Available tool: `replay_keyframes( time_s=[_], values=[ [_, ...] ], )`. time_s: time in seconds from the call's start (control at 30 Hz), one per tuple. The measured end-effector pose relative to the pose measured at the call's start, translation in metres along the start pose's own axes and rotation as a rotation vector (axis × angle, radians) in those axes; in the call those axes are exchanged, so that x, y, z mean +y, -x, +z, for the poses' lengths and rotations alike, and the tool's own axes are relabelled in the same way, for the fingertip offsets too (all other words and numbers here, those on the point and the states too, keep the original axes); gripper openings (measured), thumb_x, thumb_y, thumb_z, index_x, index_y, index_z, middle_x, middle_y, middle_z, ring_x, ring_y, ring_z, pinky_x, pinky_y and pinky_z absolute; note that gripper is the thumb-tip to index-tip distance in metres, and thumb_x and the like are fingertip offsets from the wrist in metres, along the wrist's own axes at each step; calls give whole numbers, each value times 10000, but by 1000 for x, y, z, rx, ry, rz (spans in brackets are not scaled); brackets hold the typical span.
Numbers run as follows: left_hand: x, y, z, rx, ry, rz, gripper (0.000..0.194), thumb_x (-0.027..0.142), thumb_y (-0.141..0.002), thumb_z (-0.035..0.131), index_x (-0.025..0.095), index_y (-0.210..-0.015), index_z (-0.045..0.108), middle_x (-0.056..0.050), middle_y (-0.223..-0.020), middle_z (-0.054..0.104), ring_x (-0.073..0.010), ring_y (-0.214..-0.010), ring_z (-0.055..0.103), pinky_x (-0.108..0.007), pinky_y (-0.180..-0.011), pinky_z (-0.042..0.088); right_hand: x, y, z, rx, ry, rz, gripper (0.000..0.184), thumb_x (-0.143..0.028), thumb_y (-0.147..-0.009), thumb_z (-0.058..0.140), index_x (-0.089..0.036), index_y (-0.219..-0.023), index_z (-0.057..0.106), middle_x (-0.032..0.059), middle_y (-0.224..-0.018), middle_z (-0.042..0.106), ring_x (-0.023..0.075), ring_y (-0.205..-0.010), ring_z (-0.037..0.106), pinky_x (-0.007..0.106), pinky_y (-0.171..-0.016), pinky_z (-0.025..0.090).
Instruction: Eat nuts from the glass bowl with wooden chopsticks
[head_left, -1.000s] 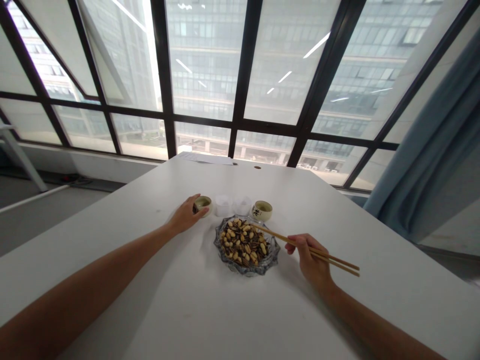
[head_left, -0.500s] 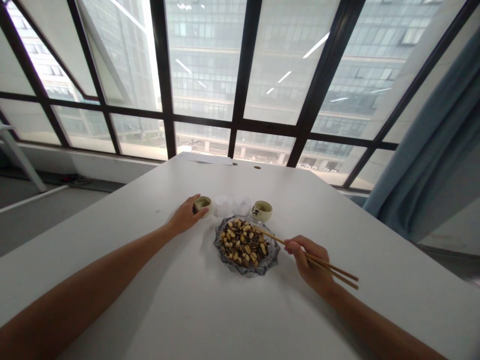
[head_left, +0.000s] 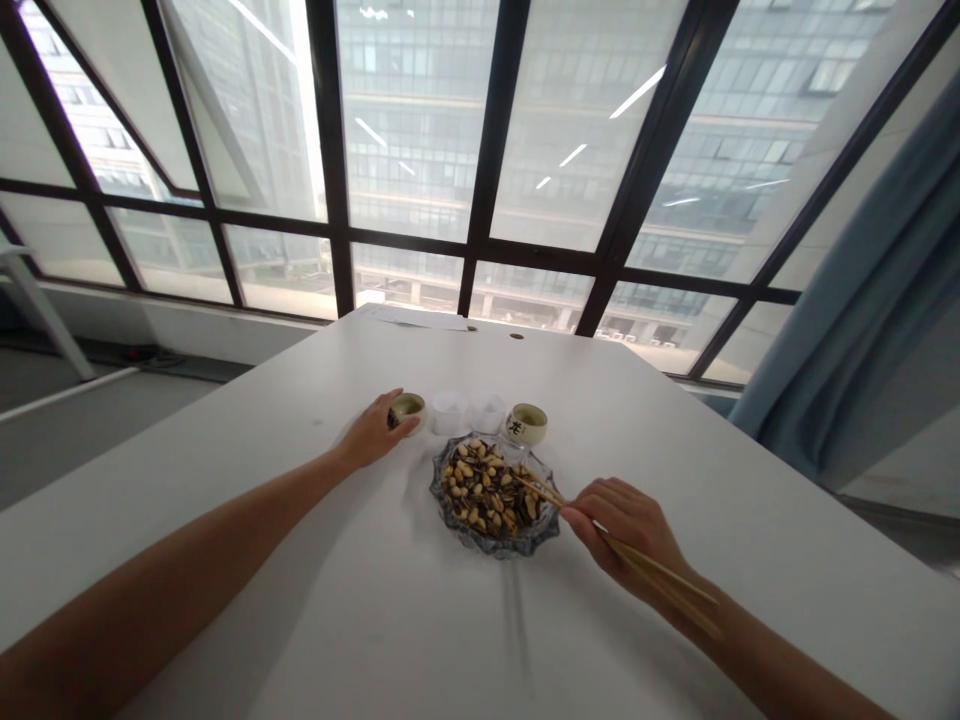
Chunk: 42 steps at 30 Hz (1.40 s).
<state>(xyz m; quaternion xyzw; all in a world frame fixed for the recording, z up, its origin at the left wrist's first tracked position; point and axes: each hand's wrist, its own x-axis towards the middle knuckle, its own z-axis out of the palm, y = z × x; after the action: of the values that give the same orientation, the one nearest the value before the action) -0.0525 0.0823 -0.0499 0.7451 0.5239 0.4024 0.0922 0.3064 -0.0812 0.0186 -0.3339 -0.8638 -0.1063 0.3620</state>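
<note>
My left hand (head_left: 377, 428) is wrapped round the side of a small green-glazed teacup (head_left: 411, 408) standing on the table. A pair of wooden chopsticks (head_left: 660, 574) lies in the closed fingers of my right hand (head_left: 624, 525), to the right of a scalloped glass dish (head_left: 544, 531). Their tips are at the right part of the mixed peanuts and sunflower seeds (head_left: 487, 485) in the dish. Whether the tips grip a piece is too small to tell.
Behind the dish stand two small white cups, a left one (head_left: 448, 412) and a right one (head_left: 488, 413), and a second green teacup (head_left: 526, 424) with dark characters. Paper sheets (head_left: 416, 318) lie at the white table's (head_left: 360, 620) far edge. A blue curtain (head_left: 847, 330) hangs at the right.
My right hand has turned over and moved slightly left, and the chopsticks' tips have shifted down and right within the dish. My left hand stays at the teacup.
</note>
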Motion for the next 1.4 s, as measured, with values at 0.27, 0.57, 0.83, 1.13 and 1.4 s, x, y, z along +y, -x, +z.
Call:
replay_keyframes(
  time_s=[0.27,0.57,0.83,1.13,1.4],
  values=[
    [-1,0,2,2,5,7,734,609,-853,540,125,-1403,488,-185,-1386,571,-319,-1259,563,-450,-1088,434,-6,-6,-7,63,-22,280,504,-474,-1029,418,-213,-643,610,6,-535,581,132,-459,518,262,-481,376],
    [0,0,1,-2,5,3,734,604,-850,543,116,-1397,492,-194,-1381,573,-329,-1252,567,-462,-1088,434,-5,-7,-8,-7,-125,391,540,-542,-1006,433,-205,-615,593,0,-516,571,126,-443,517,244,-446,378],
    [1,0,-1,-14,3,3,733,596,-852,545,110,-1398,487,-202,-1386,568,-330,-1254,566,-461,-1083,437,-4,-6,0,-33,-182,401,472,-544,-981,503,-210,-699,681,14,-599,660,147,-497,581,255,-480,423],
    [0,0,0,-4,-2,5,729,598,-852,543,117,-1398,492,-196,-1382,573,-326,-1252,572,-458,-1082,442,4,0,11,42,-186,350,480,-572,-983,486,-208,-741,685,27,-657,689,161,-565,639,259,-525,478],
    [-3,-1,2,8,7,12,733,608,-848,539,123,-1395,495,-190,-1388,569,-327,-1277,554,-456,-1103,423,1,1,6,-29,9,129,478,-426,-1058,389,-200,-714,633,13,-582,628,123,-477,554,241,-483,398]
  ],
)
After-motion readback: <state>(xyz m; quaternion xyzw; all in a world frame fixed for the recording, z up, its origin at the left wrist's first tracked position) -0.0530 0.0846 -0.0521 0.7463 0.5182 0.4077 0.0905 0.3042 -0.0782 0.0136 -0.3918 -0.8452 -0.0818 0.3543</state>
